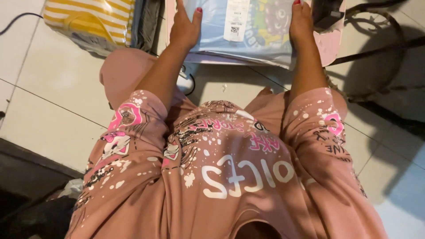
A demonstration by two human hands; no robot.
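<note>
A clear plastic bag holding a folded light-blue garment [248, 31] with a colourful print and a white label lies on a pink bag [330, 48] on the floor at the top of the head view. My left hand [186, 26] rests flat on the garment package's left side, fingers spread. On the package's right edge lies my right hand [301, 22], fingers extended. Both arms reach forward over my knees in a dusty-pink printed outfit.
A yellow-and-white striped bag [88, 17] lies at the top left on the pale tiled floor [53, 88]. A dark metal chair frame [380, 26] stands at the top right. Dark clutter sits at the bottom left.
</note>
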